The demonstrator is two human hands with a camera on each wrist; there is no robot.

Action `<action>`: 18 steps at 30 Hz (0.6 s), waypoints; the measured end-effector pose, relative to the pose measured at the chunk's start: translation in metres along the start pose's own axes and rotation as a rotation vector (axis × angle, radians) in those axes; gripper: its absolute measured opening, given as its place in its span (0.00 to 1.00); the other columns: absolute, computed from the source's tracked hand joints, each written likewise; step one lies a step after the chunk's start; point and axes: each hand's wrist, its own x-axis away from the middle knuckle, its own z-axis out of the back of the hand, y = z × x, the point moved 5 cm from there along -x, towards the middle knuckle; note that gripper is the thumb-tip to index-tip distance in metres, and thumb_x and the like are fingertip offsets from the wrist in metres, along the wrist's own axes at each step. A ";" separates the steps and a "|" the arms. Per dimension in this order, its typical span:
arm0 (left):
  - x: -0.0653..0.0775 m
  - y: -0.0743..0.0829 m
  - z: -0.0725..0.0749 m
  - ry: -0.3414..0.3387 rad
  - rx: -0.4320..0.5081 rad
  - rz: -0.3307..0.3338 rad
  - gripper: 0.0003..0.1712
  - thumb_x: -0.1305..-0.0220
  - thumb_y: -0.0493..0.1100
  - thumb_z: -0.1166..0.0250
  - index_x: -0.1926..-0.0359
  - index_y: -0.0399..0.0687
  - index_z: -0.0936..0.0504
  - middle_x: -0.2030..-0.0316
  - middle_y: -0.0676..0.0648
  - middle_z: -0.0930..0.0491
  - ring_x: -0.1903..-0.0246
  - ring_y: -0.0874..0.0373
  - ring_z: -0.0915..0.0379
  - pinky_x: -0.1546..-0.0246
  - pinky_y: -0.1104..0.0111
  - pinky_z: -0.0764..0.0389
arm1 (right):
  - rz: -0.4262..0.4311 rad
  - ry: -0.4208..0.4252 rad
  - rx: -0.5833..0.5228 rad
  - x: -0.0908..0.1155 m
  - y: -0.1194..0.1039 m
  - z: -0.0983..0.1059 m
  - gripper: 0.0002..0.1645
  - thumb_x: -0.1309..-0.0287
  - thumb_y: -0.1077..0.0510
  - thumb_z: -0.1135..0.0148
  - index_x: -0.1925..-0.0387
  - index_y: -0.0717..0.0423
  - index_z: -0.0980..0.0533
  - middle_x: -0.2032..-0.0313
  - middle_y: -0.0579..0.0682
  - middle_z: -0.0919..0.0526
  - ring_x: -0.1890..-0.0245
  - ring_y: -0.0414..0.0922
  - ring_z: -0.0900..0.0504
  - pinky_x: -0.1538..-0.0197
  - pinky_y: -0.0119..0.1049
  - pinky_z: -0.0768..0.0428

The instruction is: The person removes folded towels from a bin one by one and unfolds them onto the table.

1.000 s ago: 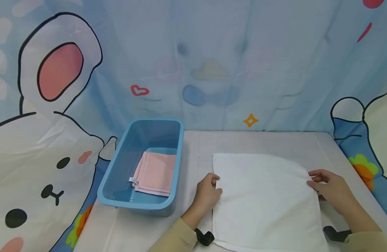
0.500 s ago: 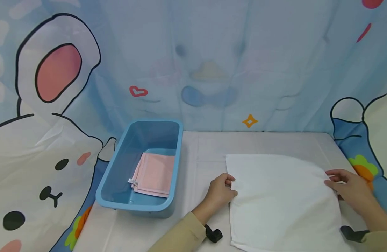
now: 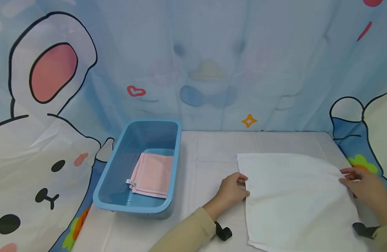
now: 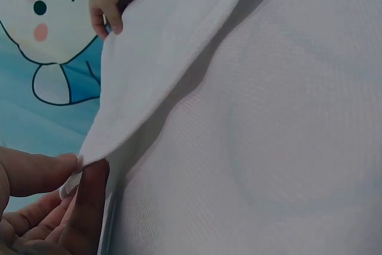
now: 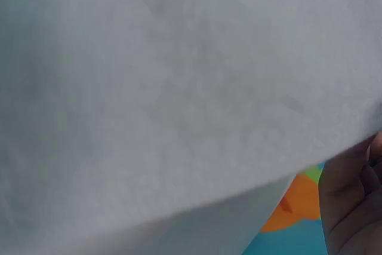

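Note:
A white cloth (image 3: pixel 297 203) spreads flat between my two hands on the right of the head view. My left hand (image 3: pixel 230 191) pinches its left edge between thumb and fingers; the left wrist view shows the thumb (image 4: pixel 42 174) on top and a finger below the raised edge. On the opposite side my right hand (image 3: pixel 366 187) pinches the right edge near the far corner. In the right wrist view the cloth (image 5: pixel 197 100) fills most of the picture, and part of the right hand (image 5: pixel 352 207) shows at the lower right.
A blue plastic bin (image 3: pixel 102 190) stands left of the cloth, with a folded pink cloth (image 3: pixel 153 173) with a small white tag lying in it. White covering (image 3: pixel 209 147) lies over the table. A light-blue cartoon-printed curtain (image 3: pixel 209 35) hangs behind it.
Both hands have shifted to the right, carrying the white cloth with them, away from the bin. Their pinch on its edges looks the same. The bin and pink cloth stay in place.

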 end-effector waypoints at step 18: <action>-0.015 0.012 -0.032 -0.154 -0.080 -0.016 0.31 0.44 0.41 0.21 0.38 0.60 0.13 0.43 0.65 0.11 0.38 0.73 0.25 0.38 0.74 0.25 | -0.237 0.021 0.046 -0.006 0.015 0.024 0.28 0.22 0.66 0.44 0.29 0.77 0.38 0.47 0.77 0.30 0.51 0.69 0.30 0.58 0.54 0.24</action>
